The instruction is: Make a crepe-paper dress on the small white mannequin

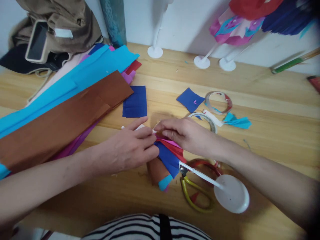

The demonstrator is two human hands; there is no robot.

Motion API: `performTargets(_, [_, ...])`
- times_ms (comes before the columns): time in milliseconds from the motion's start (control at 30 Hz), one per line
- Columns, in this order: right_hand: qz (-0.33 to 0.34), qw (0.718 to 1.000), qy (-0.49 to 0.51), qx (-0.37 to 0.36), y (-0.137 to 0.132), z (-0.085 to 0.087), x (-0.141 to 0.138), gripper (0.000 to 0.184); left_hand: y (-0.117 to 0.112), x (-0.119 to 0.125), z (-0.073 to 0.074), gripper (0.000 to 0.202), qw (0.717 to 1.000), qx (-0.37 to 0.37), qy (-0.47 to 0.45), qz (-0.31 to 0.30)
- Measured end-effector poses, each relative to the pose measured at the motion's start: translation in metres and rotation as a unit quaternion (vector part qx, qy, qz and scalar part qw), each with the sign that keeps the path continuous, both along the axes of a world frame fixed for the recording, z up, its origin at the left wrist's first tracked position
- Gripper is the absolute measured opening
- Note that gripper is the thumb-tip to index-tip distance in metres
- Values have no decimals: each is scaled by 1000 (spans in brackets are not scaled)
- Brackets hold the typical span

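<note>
My left hand is closed over the gathered ends of a fan of crepe paper pieces in pink, red, blue, brown and light blue. A white plastic stand lies tilted towards me, its thin rod running in among the papers and under my left fingers. Thumb and finger of my right hand pinch together at the gathered end, on a small white strip. Its far side is hidden by the fingers. Scissors with yellow and red handles lie beneath the stand's rod.
Long folded crepe papers, brown and light blue, lie at left. Blue paper squares, tape rolls and a light blue scrap lie beyond my hands. White stands line the wall. A bag sits back left.
</note>
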State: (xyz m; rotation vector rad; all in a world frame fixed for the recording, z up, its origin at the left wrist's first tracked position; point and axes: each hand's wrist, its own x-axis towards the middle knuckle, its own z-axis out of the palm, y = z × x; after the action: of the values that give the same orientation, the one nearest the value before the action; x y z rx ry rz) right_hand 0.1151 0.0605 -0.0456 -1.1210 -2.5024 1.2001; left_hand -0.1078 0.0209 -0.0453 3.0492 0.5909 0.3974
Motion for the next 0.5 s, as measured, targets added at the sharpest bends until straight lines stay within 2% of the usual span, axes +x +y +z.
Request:
performTargets(100, [-23,999,-26,30,5,1,-3,26,0,0,-2,22,1000,8,-1,-1])
performTargets(200, [26,995,-66,66,12,5,-9,27,0,0,-3,18,1000,13,-6,-1])
performTargets(300, [81,987,-105,96,21,7,-15,13,1,0,-1,15,1000,10,-6,-1])
performTargets(500, [122,987,-43,99,34,7,-18,11,1,0,-1,20,1000,9,-8,-3])
